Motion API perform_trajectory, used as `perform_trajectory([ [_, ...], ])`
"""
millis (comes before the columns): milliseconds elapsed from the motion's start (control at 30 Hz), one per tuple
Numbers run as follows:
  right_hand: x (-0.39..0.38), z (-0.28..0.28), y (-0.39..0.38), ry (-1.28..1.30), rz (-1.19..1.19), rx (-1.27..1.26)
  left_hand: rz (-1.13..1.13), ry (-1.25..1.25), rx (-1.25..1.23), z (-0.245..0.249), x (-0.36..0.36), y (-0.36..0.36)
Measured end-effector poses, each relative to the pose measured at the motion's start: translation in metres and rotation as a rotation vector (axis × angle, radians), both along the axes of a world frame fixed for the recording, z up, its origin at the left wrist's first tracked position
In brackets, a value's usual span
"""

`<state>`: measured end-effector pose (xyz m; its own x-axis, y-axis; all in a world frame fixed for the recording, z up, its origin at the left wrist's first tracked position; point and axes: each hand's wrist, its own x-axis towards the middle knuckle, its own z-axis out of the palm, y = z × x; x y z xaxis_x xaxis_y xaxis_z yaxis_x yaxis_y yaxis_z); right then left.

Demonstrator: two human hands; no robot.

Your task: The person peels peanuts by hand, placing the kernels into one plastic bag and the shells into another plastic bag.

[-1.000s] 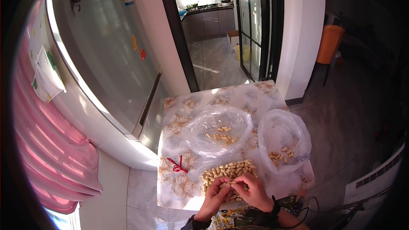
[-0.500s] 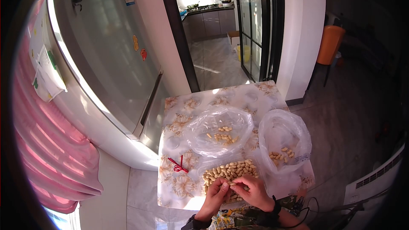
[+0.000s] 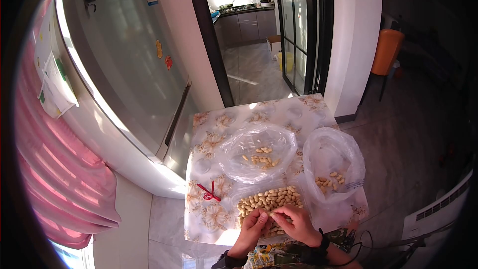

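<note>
My left hand [image 3: 255,225] and my right hand [image 3: 295,224] meet fingertip to fingertip over a clear tray [image 3: 234,200] heaped with unshelled peanuts [image 3: 266,200]. Both are closed in a pinch on one small tan peanut [image 3: 270,213], mostly covered by the fingers. Behind the tray, an open clear plastic bag [image 3: 230,157] holds a small group of peanuts [image 3: 265,161]. To the right, a second open plastic bag [image 3: 326,149] has several peanuts [image 3: 329,183] at its bottom.
A red ribbon tie [image 3: 209,194] lies left of the tray on the flowered tablecloth [image 3: 199,219]. The fridge [image 3: 134,69] stands close on the left beside a pink curtain [image 3: 64,169]. Beyond the table a doorway leads to a kitchen; an orange chair [image 3: 387,52] is at right.
The whole view has shifted very slightly. My hands stay pinched together over the tray, with only a slight change at the fingertips.
</note>
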<state>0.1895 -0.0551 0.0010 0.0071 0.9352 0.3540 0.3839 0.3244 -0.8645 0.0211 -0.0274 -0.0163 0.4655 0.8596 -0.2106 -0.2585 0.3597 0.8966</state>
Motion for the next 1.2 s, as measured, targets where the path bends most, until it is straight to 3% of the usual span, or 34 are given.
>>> perform_trajectory([
  [1200,0.000,0.012,0.004,0.095,0.015,0.047,0.082,-0.002,-0.021,0.010,0.002,-0.001],
])
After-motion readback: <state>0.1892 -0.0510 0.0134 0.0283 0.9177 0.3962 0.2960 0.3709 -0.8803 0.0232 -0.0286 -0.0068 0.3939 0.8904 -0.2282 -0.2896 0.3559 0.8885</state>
